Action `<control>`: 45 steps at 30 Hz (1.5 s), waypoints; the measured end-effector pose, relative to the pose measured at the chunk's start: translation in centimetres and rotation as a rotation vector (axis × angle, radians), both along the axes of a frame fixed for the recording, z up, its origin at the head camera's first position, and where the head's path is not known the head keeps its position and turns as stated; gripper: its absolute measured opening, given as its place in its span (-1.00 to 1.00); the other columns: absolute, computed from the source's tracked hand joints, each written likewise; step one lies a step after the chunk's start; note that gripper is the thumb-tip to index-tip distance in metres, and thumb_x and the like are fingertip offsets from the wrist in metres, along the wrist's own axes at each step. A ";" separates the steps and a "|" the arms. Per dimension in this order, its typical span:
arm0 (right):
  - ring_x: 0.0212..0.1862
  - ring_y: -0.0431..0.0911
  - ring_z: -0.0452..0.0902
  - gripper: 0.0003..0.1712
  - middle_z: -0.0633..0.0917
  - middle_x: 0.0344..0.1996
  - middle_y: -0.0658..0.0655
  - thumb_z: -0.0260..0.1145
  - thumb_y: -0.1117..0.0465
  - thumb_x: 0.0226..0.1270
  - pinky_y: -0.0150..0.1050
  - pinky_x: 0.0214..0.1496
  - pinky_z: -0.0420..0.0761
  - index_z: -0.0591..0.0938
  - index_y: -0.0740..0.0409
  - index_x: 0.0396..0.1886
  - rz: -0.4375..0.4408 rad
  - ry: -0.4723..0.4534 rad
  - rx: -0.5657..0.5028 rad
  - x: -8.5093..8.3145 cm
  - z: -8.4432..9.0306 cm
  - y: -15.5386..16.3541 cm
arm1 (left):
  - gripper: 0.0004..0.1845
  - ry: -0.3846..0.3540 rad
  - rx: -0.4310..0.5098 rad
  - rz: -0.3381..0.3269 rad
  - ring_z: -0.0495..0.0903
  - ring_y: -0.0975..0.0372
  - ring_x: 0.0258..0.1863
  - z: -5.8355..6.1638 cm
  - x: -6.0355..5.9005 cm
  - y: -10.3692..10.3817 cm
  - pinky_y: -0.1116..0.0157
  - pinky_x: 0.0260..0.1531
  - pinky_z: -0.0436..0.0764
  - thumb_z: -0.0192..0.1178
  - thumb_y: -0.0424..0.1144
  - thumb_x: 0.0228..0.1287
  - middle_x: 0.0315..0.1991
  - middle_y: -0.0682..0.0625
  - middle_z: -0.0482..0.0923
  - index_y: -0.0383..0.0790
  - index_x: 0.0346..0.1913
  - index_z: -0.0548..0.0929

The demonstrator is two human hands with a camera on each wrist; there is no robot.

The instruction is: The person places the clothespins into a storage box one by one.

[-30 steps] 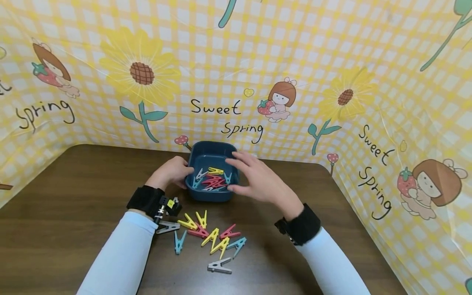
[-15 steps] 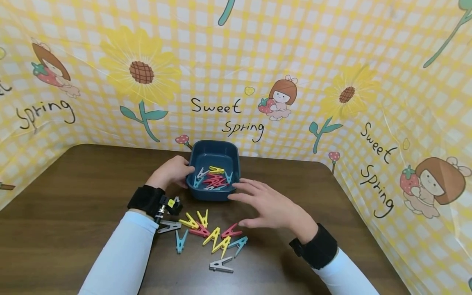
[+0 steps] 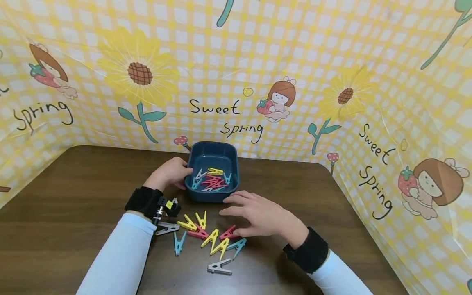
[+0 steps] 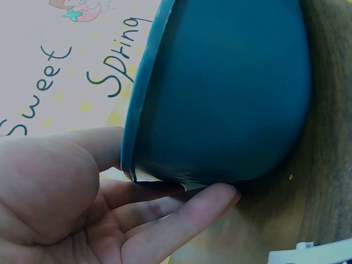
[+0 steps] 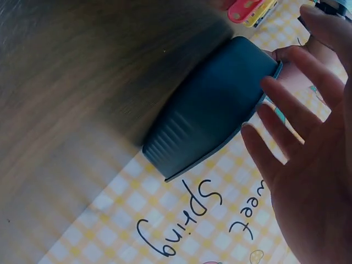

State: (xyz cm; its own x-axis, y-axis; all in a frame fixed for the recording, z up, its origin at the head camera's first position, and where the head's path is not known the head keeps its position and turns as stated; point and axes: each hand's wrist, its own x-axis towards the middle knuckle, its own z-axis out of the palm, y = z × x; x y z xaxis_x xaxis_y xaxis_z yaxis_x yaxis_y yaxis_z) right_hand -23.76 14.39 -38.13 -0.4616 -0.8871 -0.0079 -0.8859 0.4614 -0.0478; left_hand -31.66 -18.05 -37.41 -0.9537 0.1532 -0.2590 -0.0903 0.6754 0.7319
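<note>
A dark blue plastic basin (image 3: 209, 196) stands at the back of the table, with several clothespins, such as a yellow clothespin (image 3: 215, 171), lying inside. My left hand (image 3: 171, 171) grips its left side, thumb over the rim and fingers along the outer wall; the left wrist view shows this wall (image 4: 220, 88) up close. Spread and holding nothing, my right hand (image 3: 259, 215) hovers in front of the basin's right corner. Its thumb overlaps a red clothespin (image 3: 226, 233) in the head view. In the right wrist view the fingers (image 5: 289, 113) are extended beside the basin.
Loose clothespins lie in front of the basin: a blue clothespin (image 3: 179, 243), a grey clothespin (image 3: 219, 267), a yellow clothespin (image 3: 210, 239) and several others. A yellow checked cloth (image 3: 295, 49) surrounds the brown table (image 3: 92, 196) at the back and sides.
My right hand has moved from over the basin's right rim toward me, down to the loose clothespins. The left hand keeps its grip and the basin stays in place.
</note>
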 end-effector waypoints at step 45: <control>-0.07 -0.22 0.62 -0.73 0.80 0.03 0.02 0.51 0.16 0.48 -0.45 0.13 0.72 0.81 0.01 0.12 -0.036 -0.178 0.065 -0.6 -1.4 -1.0 | -0.53 0.005 -0.021 -0.014 0.85 0.14 -0.27 -0.1 -0.4 0.0 0.09 -0.08 0.90 0.00 -0.23 0.72 -0.01 -0.39 0.73 -0.65 0.29 0.57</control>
